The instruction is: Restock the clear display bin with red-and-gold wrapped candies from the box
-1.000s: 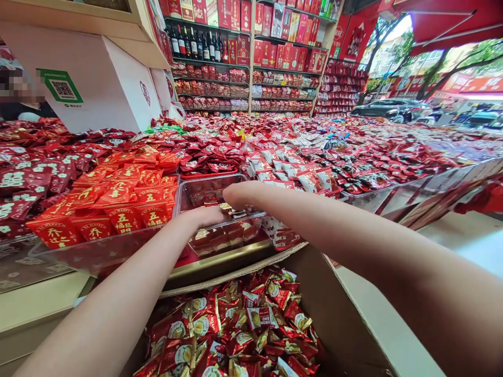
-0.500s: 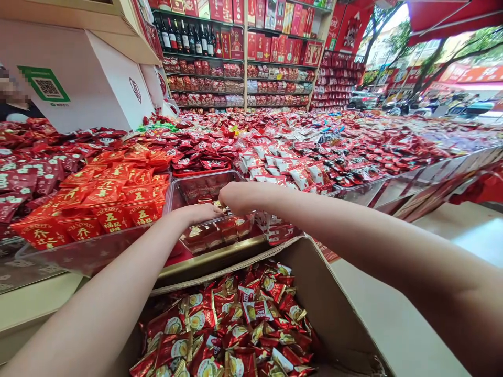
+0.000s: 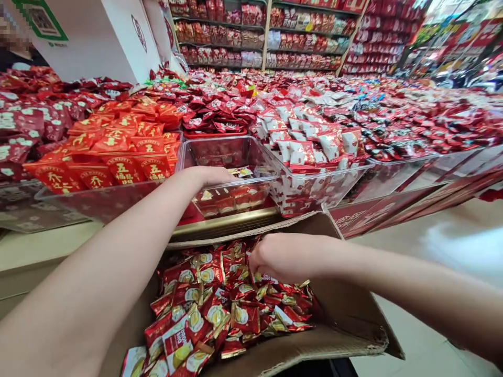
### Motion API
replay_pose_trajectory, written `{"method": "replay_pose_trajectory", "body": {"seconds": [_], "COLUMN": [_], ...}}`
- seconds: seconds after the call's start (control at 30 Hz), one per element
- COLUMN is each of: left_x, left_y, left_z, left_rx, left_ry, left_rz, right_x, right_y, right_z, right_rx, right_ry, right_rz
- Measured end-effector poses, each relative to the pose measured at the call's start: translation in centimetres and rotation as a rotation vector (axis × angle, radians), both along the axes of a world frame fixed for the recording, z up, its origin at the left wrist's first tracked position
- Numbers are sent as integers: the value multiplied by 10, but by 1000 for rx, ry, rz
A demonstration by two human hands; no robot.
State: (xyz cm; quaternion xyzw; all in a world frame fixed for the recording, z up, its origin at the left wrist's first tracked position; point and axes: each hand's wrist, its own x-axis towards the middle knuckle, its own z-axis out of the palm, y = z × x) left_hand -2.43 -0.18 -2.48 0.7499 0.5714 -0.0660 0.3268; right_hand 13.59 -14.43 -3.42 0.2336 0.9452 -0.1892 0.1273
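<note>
My left hand reaches over the front rim of a clear plastic bin; its fingers look stretched out, with the tips partly hidden inside. Beside those fingers lies a gold-and-red packet, and a row of packets shows through the bin's front wall. Lower down, my right hand is in an open cardboard box. Its fingers curl down onto a red snack packet with white lettering, at the far side of the pile. Many red-and-gold wrapped snack packets fill the box.
Orange-red packets heap up in the bin to the left. White-and-red packets fill the bin to the right. More packets stretch back to stocked shelves. A white carton with a QR code stands at the left back.
My right hand has come out of the clear bin and down into the cardboard box. My left hand stays at the bin. The view has tilted downward.
</note>
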Motion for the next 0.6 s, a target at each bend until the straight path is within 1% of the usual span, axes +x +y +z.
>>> {"method": "replay_pose_trajectory", "body": {"seconds": [0.07,0.13,0.23,0.4,0.47,0.5,0.53,0.6], "left_x": [0,-1,-1,-1,-1,-1,-1,-1], "left_y": [1,1,2,-1,-3,-4,-4,-5], "left_z": [1,1,0,2,4,5,5,5], "left_rx": [-2,6,15,4,-3,-3,-2,6], "left_ry": [-13,-21,-21,-4,8,13,18,27], "left_rz": [-25,-46,-69,-55,-37,-30,-25,-24], "right_x": [-3,-12,-31,-57,-59,-57,-54,-45], "right_y": [3,10,16,11,8,8,8,8], "right_z": [-32,-57,-84,-124,-134,-134,-132,-120], "right_rx": [30,54,41,-20,-15,-9,-2,20], "right_ry": [-125,-191,-211,-208,-173,-147,-123,-68], "right_rz": [-70,-149,-211,-194,-188,-190,-200,-230]}}
